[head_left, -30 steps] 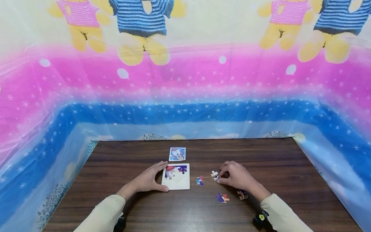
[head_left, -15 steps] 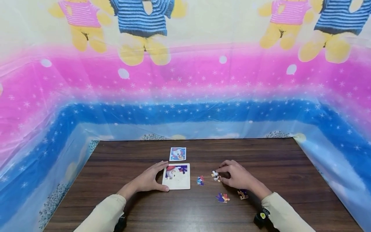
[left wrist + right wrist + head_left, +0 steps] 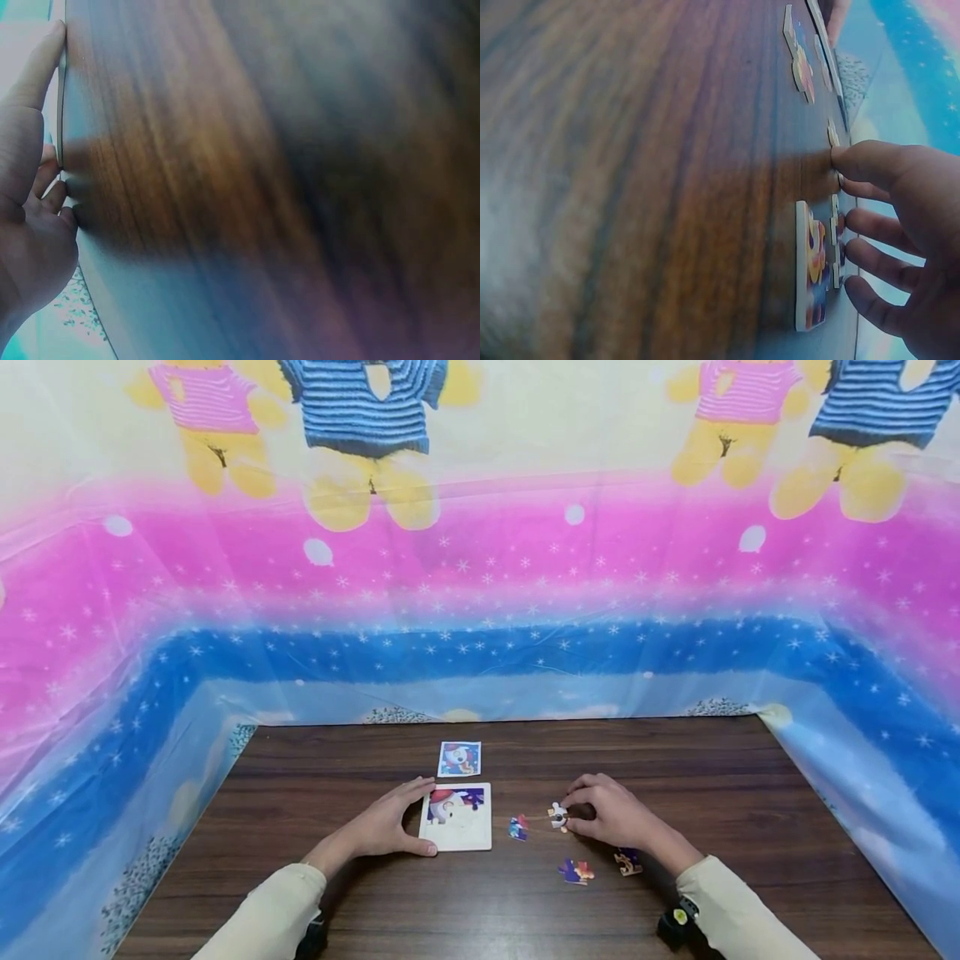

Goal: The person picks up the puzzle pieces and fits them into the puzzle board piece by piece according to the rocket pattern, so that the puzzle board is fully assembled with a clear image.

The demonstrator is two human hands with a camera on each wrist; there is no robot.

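At the left, my left hand (image 3: 386, 820) holds the left side of a square white puzzle board (image 3: 467, 837), thumb at the near corner and fingers at the far corner. Assembled pieces of a white-faced figure in a red hat fill the board's upper part; its lower part is bare. My right hand (image 3: 611, 814) pinches a white puzzle piece (image 3: 558, 815) with a dark spot between thumb and index finger, low over the table. In the right wrist view that piece (image 3: 833, 133) appears edge-on at the fingertips, and the other fingers hang over more flat pieces (image 3: 835, 225).
A small picture card (image 3: 459, 759) lies behind the board. Between board and right hand is a blue-and-red piece (image 3: 518, 827). Nearer me lie a purple-and-orange piece (image 3: 576, 871) and a dark piece with a yellow pattern (image 3: 627, 862). A printed cloth (image 3: 480, 652) encloses the table's back and sides.
My right thumb and index finger have shifted their hold on the white piece, which has turned slightly in place. The left hand and the board stay put.
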